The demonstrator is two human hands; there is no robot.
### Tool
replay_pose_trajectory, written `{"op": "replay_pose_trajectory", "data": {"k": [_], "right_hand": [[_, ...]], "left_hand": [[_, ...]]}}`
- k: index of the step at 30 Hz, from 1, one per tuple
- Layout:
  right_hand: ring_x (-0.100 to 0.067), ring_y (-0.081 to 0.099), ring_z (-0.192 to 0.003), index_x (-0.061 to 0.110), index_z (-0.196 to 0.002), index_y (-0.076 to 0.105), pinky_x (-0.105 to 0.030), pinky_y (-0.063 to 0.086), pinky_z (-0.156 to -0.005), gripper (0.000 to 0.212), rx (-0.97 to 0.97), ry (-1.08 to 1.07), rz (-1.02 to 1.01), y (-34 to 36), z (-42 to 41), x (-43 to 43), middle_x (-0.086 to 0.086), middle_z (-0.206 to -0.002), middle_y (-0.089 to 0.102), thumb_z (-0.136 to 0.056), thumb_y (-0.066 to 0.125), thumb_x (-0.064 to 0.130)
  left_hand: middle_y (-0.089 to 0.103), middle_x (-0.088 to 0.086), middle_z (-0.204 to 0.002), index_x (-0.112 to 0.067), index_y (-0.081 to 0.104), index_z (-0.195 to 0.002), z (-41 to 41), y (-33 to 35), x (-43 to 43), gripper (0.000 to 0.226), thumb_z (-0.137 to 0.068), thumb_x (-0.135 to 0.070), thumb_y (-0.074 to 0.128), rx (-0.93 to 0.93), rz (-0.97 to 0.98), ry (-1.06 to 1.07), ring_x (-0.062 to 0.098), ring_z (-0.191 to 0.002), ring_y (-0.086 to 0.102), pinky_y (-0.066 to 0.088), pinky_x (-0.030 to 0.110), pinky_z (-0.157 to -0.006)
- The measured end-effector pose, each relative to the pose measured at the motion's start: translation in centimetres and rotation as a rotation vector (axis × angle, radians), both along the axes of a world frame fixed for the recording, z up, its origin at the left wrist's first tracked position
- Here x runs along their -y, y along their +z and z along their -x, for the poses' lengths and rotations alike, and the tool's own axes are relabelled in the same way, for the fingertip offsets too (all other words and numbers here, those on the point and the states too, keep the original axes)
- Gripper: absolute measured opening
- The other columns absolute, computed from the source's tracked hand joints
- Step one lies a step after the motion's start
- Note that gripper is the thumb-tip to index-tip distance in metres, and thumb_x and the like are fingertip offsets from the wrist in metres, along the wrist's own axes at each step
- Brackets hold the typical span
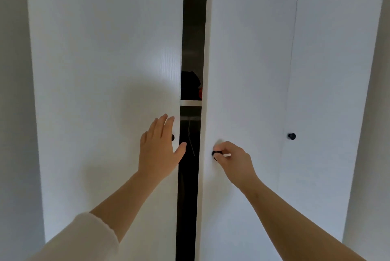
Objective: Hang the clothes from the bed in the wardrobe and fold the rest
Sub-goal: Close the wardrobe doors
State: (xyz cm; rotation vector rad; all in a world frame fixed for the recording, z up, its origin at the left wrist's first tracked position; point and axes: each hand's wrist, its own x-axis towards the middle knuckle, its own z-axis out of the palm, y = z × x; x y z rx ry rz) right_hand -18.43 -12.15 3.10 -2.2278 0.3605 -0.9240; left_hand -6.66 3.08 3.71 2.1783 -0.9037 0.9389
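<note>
Your right hand point(234, 160) is pinching the black knob point(215, 153) on the middle wardrobe door point(249, 71); your left hand point(160, 146) is spread flat over the left door point(101, 60).

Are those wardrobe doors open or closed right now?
Partly open. A dark gap shows between the left door and middle door, with a shelf visible inside.

Soft, even, cool daylight covers the tall white wood-grain wardrobe doors point(105, 49), brightest in a diffuse patch above the left hand point(159, 146), which casts a faint, soft-edged shadow on the panel. The narrow gap between the doors point(191, 187) is nearly black, its contents underexposed. Wide-angle distortion splays the door edges outward, and detail is slightly soft throughout.
</note>
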Motion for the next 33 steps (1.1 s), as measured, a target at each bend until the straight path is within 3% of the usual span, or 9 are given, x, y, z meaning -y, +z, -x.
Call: {"op": "replay_pose_trajectory", "data": {"k": [4,10,17,20,22,25,33], "right_hand": [[-0.005,0.055,-0.086,0.036,-0.085,0.055,-0.021,0.042,-0.063,0.013,-0.086,-0.086,0.055,0.4,-3.4,-0.3,0.020,-0.089,0.057,-0.092,0.053,0.026],[-0.016,0.061,-0.090,0.024,-0.091,0.059,-0.024,0.039,-0.060,0.009,-0.149,-0.150,0.074,1.1,-7.9,-0.5,0.008,-0.094,0.065,-0.092,0.050,0.024],[-0.013,0.054,-0.069,0.023,-0.091,0.056,-0.025,0.039,-0.061,0.010,-0.214,-0.205,0.147,1.4,-12.5,0.3,0.007,-0.087,0.064,-0.092,0.046,0.022],[-0.011,0.048,-0.061,0.024,-0.087,0.053,-0.023,0.034,-0.055,0.010,-0.216,-0.225,0.147,1.3,-13.9,0.7,0.009,-0.075,0.057,-0.092,0.046,0.022],[-0.007,0.045,-0.057,0.025,-0.082,0.050,-0.022,0.032,-0.052,0.011,-0.212,-0.224,0.138,1.1,-14.6,1.0,0.012,-0.070,0.052,-0.093,0.046,0.024],[-0.006,0.044,-0.057,0.026,-0.082,0.050,-0.021,0.032,-0.049,0.011,-0.197,-0.217,0.135,1.1,-15.6,1.3,0.012,-0.070,0.052,-0.093,0.047,0.025],[-0.008,0.047,-0.059,0.023,-0.087,0.054,-0.022,0.034,-0.051,0.009,-0.141,-0.196,0.138,0.6,-16.6,1.7,0.011,-0.073,0.055,-0.094,0.049,0.027]], "left_hand": [[-0.001,-0.003,-0.158,-0.023,-0.001,-0.149,-4.3,-0.4,0.3,0.090,-0.084,-0.060,0.048,-0.044,-0.128,0.063,0.022,-0.145,-0.001,0.012,0.046,-0.114],[-0.018,-0.007,-0.156,-0.025,-0.016,-0.147,-8.9,-0.4,2.5,0.109,-0.074,-0.074,0.048,-0.089,-0.254,0.129,0.020,-0.144,-0.017,-0.001,0.056,-0.112],[-0.028,-0.008,-0.152,-0.026,-0.018,-0.146,-12.0,-2.3,4.6,0.121,-0.062,-0.084,0.044,-0.102,-0.258,0.197,0.022,-0.139,-0.030,-0.004,0.068,-0.104],[-0.019,-0.008,-0.155,-0.024,-0.011,-0.148,-12.6,-2.8,5.0,0.120,-0.062,-0.081,0.050,-0.036,-0.226,0.244,0.022,-0.142,-0.021,0.000,0.071,-0.103],[0.005,-0.003,-0.158,-0.021,0.009,-0.150,-12.5,-2.8,5.2,0.120,-0.056,-0.076,0.061,0.020,-0.199,0.265,0.028,-0.145,0.001,0.010,0.074,-0.099],[0.042,0.005,-0.145,-0.015,0.043,-0.139,-12.6,-3.0,5.4,0.117,-0.041,-0.068,0.077,0.114,-0.148,0.297,0.035,-0.134,0.037,0.026,0.077,-0.089],[0.050,0.009,-0.139,-0.011,0.051,-0.133,-13.0,-3.3,6.1,0.115,-0.035,-0.064,0.083,0.201,-0.105,0.381,0.038,-0.127,0.045,0.027,0.079,-0.084]]}}
